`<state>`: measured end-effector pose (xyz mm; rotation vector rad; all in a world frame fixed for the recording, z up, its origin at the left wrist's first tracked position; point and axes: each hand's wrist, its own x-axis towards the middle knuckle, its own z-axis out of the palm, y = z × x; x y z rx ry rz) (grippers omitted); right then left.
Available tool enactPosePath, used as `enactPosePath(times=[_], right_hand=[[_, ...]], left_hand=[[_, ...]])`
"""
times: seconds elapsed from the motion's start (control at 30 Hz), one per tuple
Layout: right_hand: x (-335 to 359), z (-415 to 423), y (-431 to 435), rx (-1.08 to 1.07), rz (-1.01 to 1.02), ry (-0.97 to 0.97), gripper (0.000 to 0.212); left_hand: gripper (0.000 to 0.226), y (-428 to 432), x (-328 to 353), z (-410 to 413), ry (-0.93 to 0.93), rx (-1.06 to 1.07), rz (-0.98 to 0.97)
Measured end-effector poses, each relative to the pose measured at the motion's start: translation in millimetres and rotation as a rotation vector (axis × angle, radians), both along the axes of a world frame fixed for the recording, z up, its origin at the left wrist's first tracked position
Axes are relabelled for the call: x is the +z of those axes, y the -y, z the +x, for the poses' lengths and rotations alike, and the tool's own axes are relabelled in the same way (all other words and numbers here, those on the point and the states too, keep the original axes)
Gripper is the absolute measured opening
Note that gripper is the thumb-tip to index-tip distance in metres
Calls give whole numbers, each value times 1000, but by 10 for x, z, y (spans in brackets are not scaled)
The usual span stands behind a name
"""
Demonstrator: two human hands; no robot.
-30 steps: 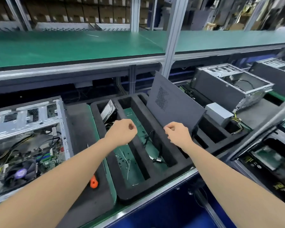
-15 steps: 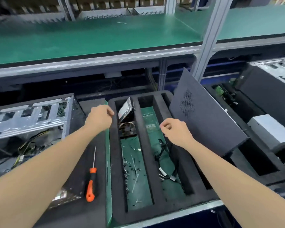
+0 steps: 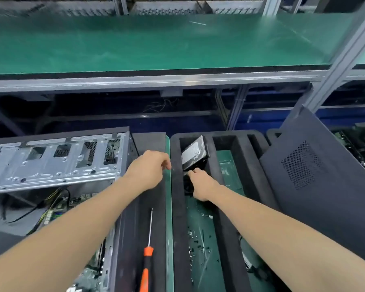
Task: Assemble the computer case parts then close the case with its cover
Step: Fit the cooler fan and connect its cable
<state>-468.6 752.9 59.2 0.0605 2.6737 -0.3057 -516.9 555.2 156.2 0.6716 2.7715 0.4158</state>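
One dark part (image 3: pixel 187 185) sits mostly hidden under the right hand (image 3: pixel 201 185).

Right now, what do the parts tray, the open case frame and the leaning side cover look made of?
Parts tray: likely dense foam, matte black, softly rounded thick walls.
Case frame: sheet metal, probably steel, bare silvery finish with stamped cut-outs.
Side cover: probably painted sheet metal, matte dark grey, thin, with a perforated vent patch.

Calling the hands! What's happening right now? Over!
Left hand empty, hovering by the foam tray. Right hand in the tray at the hard drive, grip unclear. Case open, cover leaning aside. Nothing seen blocking.
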Motion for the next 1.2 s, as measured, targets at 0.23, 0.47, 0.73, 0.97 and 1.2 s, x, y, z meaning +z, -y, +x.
enactPosePath(times=[0.23,0.47,0.73,0.97,1.2], right_hand=[[-557,-291,116,43,361,76,122],[-199,-248,96,32,226,91,112],[964,244,-590,-141,-521,-2,122],[1426,854,-876,-320,-1531,105,73],[1622,1167,-785,-109,-1725,62,57]], left_hand=[[39,21,-102,-79,25,16,83],[39,9,-84,-84,42,12,91],[55,-75,90,63,181,-124,307],[47,-411,619,488,599,-184,749],[30,-444,1013,873,580,-6,965]])
